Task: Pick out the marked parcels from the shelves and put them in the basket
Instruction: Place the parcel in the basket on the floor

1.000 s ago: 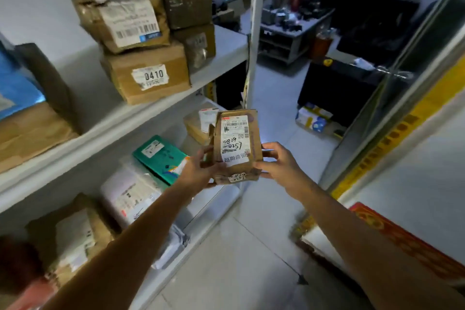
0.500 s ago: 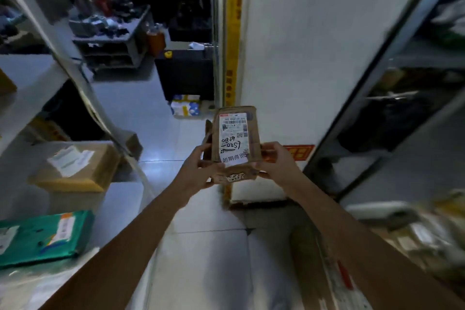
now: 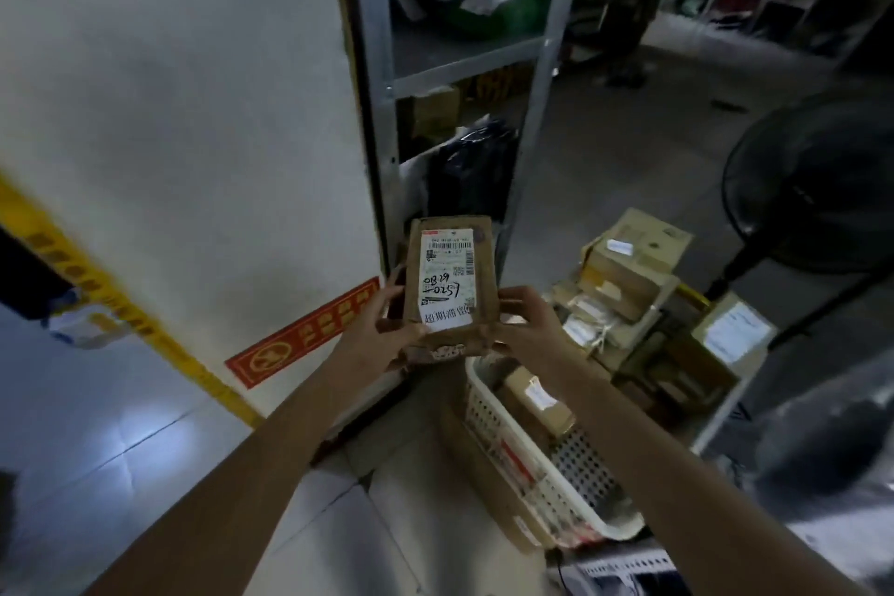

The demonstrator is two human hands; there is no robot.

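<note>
Brown cardboard parcel (image 3: 451, 288) — white label (image 3: 447, 273), black scrawl — left hand (image 3: 377, 334), right hand (image 3: 527, 324), fingers (image 3: 514, 300) curled round its sides.

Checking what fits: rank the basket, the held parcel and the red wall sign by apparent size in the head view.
1. basket
2. parcel, nearer the camera, so its lead over the sign is unsure
3. red sign
</note>
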